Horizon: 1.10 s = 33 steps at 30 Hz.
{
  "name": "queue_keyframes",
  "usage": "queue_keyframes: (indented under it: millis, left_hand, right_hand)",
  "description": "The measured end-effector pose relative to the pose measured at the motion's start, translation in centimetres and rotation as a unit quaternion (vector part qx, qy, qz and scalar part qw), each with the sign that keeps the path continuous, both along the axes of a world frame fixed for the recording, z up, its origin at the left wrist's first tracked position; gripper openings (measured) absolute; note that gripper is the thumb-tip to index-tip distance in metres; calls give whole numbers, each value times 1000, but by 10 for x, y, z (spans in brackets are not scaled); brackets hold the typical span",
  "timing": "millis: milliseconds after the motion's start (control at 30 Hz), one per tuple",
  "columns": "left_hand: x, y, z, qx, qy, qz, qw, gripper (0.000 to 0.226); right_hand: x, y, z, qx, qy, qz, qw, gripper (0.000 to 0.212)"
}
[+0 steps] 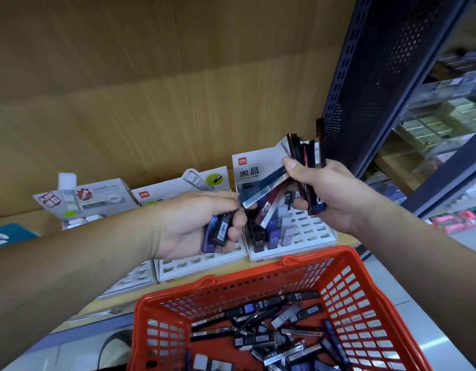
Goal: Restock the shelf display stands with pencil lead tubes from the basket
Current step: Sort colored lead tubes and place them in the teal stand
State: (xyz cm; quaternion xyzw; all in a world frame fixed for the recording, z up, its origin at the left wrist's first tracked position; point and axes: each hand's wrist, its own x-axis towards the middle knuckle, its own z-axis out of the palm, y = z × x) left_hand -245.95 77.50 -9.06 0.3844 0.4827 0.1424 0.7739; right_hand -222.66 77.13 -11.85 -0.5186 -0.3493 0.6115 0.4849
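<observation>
My right hand [330, 194] grips a fanned bundle of pencil lead tubes [305, 156], dark blue, maroon and silver, above the right display stand [309, 231]. My left hand [199, 223] holds two dark tubes [218, 231] in its curled fingers, and its thumb and forefinger pinch the end of a blue-silver tube [261, 190] that sticks out of the bundle. The right stand holds several upright tubes at its left side. A middle stand [194, 266] lies under my left hand. The red basket [346, 266] in front holds several loose tubes [261, 336].
A third display stand [84, 202] with white items stands at the left on the wooden shelf. A dark perforated shelf upright [370, 76] rises right behind my right hand. More stocked shelves show at the far right. A teal item [6, 236] lies at the left edge.
</observation>
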Motion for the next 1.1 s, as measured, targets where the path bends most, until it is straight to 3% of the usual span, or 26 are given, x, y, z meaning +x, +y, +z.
queue_keyframes:
  millis: [100,300,400,633,733,900,1000,1100]
  left_hand:
    - [3,-2,-3,24,38,26,999,17]
    - [-2,-1,6,81,72,-15,994,47]
    - [-6,-5,9,159,116,-61,979,31]
    - [-10,-12,13,240,149,-44,958,28]
    - [-18,-7,11,200,153,-38,967,32]
    - [-38,9,13,14,33,87,996,30]
    - [-50,10,16,-1,9,83,997,34]
    - [-55,6,17,3,23,43,999,40]
  right_hand:
    - [-7,-2,-3,-4,-27,37,999,19]
    - [-22,-1,-1,-16,-37,35,999,24]
    - [-30,0,3,-29,-12,11,999,34]
    - [-57,-6,18,1,-11,78,997,15]
    - [-63,-4,18,-3,-39,86,996,11]
    - [-66,1,16,-22,-1,65,998,11]
    - [-70,3,15,-21,41,66,997,11]
    - [-77,3,16,-10,20,80,997,8]
